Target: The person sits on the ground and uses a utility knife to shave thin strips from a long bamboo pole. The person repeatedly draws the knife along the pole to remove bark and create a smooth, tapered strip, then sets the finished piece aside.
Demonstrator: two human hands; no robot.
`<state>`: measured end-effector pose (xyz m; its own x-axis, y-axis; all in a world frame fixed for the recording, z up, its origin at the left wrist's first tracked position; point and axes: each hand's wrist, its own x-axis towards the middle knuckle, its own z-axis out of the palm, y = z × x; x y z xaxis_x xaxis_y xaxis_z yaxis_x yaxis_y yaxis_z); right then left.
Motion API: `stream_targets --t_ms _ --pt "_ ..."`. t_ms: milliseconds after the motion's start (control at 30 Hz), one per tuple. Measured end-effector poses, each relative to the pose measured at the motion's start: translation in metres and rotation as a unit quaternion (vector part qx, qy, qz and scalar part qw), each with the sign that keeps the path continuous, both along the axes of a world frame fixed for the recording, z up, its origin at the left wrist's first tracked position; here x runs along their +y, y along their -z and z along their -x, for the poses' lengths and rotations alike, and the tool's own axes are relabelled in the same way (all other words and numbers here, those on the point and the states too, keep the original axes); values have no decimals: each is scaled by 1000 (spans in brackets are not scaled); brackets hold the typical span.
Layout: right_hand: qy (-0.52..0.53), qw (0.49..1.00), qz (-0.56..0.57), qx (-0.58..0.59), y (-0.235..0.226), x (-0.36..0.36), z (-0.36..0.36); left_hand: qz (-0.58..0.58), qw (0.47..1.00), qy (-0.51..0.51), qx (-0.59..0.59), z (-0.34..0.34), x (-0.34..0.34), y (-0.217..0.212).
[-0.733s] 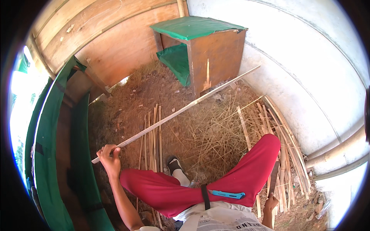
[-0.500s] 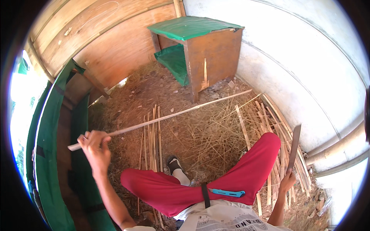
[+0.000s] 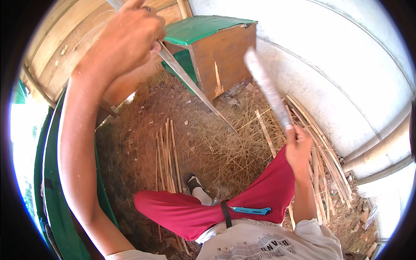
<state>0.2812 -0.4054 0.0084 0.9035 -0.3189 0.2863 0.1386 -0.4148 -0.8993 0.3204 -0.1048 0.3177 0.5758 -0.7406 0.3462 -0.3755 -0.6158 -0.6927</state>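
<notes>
My left hand (image 3: 138, 29), raised high at the upper left, is closed around a long bamboo strip (image 3: 184, 74). From the fist the strip slants down to the right, its thin tip above the straw-covered ground. On the right, my right hand (image 3: 298, 145) grips a machete (image 3: 269, 89) by the handle. Its blade, a little blurred, points up and to the left, apart from the strip. A blue utility knife (image 3: 251, 211) rests across my red trousers (image 3: 173, 212), beside a black strap (image 3: 226, 214).
Bamboo strips (image 3: 170, 151) lie by my left knee, and a bigger pile (image 3: 323, 160) lies along the white wall (image 3: 329, 82). Thin shavings (image 3: 234, 151) cover the ground ahead. A wooden box (image 3: 225, 60) with a green cover stands at the back; green sheeting (image 3: 58, 186) hangs at left.
My left hand has risen, swinging the bamboo strip from nearly level to a steep slant. My right hand has lifted and moved left, bringing the machete up in front of me.
</notes>
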Motion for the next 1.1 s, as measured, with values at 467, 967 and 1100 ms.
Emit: stream_targets --t_ms 467,967,1100 --pt "-24 996 -66 59 8 9 -10 -100 994 -39 7 -31 -47 -44" --pt "-75 996 10 -51 -40 61 -27 -111 994 -21 -12 -91 -56 9" --pt "-60 991 30 -120 -49 81 -46 -103 995 -6 -8 -94 -69 11"
